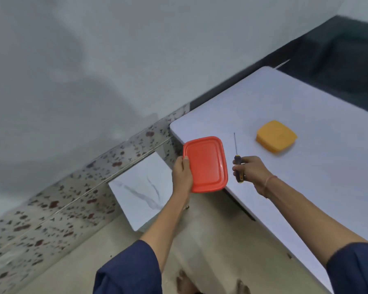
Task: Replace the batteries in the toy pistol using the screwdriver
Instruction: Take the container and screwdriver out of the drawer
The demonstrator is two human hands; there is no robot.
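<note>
At a white desk (306,177) set against a grey wall (94,60), I stood with both arms stretched out in front of me. My right hand (253,170) was closed round the black-and-yellow handle of the screwdriver (237,159), fingers curled about the grip. The thin shaft pointed away from me over the desk's near left part, well short of the yellow box (276,136). That box sat shut on the desk farther out and to the right, apart from everything else. My left hand (182,177) pinched the red lid (206,164) by its left edge, thumb on top and fingers underneath. The lid lay flat at the desk's near left corner, just beside the screwdriver, with its left side out past the edge. Whether it touched the desk I could not tell. A thin thread band (269,181) circled my right wrist, and dark blue sleeves (130,272) were pushed up both forearms. Below the desk's corner a white marbled tile (142,187) leaned near a speckled skirting (72,198). My bare feet (185,283) showed on the pale floor (210,240).
</note>
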